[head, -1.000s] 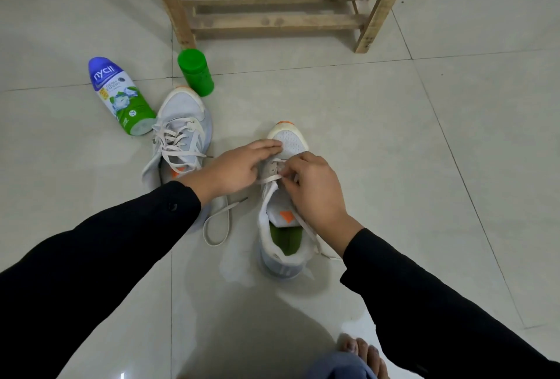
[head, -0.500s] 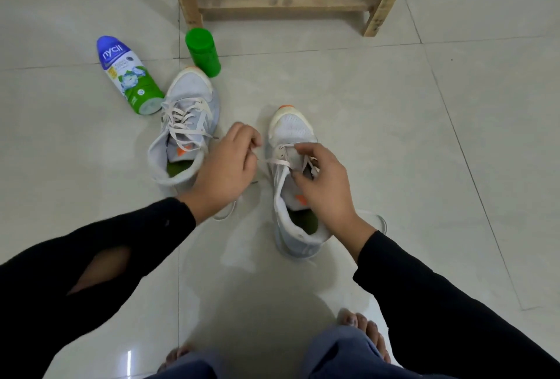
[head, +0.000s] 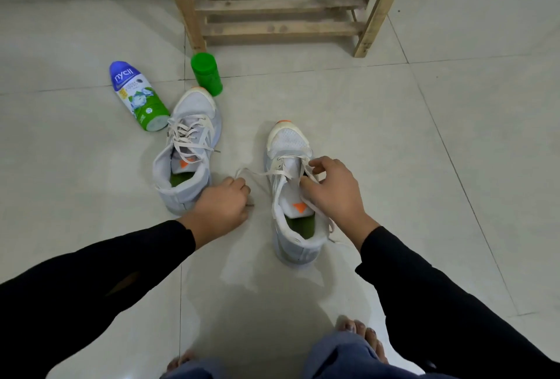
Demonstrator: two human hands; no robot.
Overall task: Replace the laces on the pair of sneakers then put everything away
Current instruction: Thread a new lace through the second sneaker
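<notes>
Two pale grey sneakers with green insoles stand on the tiled floor. The left sneaker (head: 191, 148) is laced with a cream lace. The right sneaker (head: 291, 148) has a cream lace (head: 257, 172) only through its lowest eyelets. My left hand (head: 222, 207) pinches the lace end, drawn out to the left of the shoe. My right hand (head: 331, 187) rests on the shoe's right eyelet row, fingers curled on the lace there. A loose lace end trails by the heel under my right wrist.
A blue and green powder bottle (head: 136, 96) lies on its side left of the laced sneaker. A green cylindrical container (head: 206, 74) stands by the leg of a wooden shoe rack (head: 278, 5). My bare feet (head: 360, 333) show at the bottom edge.
My left hand has pulled the lace out leftward and down, away from the right sneaker. My right hand stays on the eyelets. The camera has tilted back, so the shoes sit lower in view.
</notes>
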